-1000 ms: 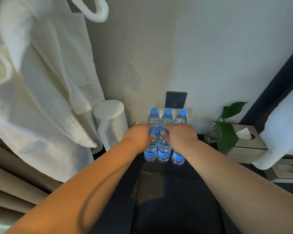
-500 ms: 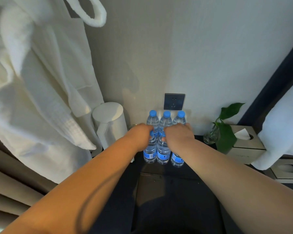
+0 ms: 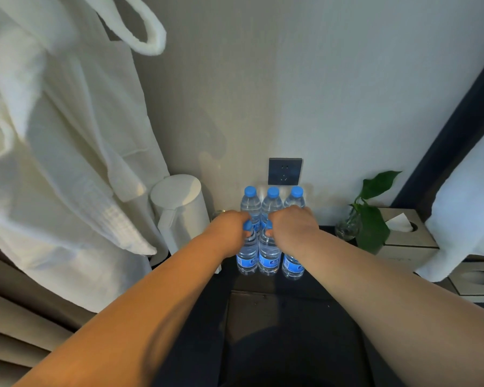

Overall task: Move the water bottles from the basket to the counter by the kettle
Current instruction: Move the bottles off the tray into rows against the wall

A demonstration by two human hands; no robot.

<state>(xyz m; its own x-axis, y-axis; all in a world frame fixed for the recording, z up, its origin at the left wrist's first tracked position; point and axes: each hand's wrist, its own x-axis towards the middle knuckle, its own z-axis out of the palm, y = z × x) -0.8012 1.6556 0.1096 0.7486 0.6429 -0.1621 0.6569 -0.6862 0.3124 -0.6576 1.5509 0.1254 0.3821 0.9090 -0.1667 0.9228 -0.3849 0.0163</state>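
Several clear water bottles with blue caps and blue labels stand in two rows on the dark counter, against the wall, right of the white kettle. The back row shows three caps. My left hand grips the cap end of the front left bottle. My right hand is curled over the tops of the front middle bottle and front right bottle. No basket is in view.
A white bathrobe hangs at the left, touching the kettle's side. A dark wall socket sits above the bottles. A small plant in a glass vase, a tissue box and a white towel are at the right.
Both hands and the front bottles have stayed in place; only the view has shifted a little. The grips look unchanged.
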